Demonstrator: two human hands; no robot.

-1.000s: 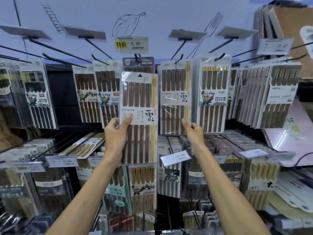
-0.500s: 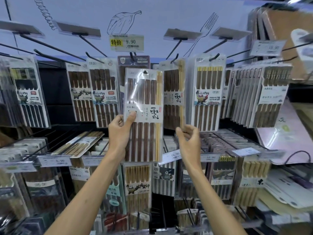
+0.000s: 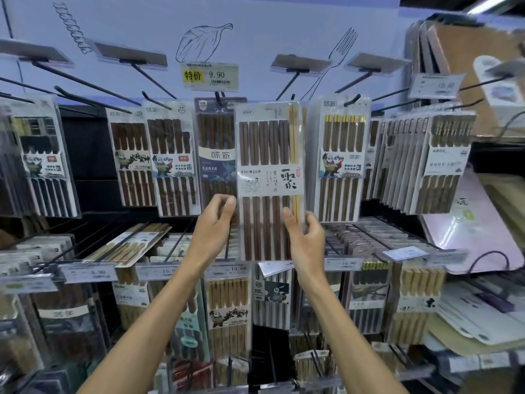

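Shop: price tag (image 3: 209, 76), pegged chopstick packs (image 3: 270, 155)

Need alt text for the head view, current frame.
Two bare hands hold a pack of dark wooden chopsticks up before a shop wall of hanging chopstick packs: the left hand pinches its left edge, the right hand grips its lower right. A 9.90 price tag hangs above.

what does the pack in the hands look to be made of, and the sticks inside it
Chopstick pack: probably clear glossy plastic, since the sticks show through it and it has a faint sheen. The label band looks like printed white card. Dark chopsticks: likely brown wood, matt and faintly streaked. Pale pair: light wood or bamboo; cannot tell which.
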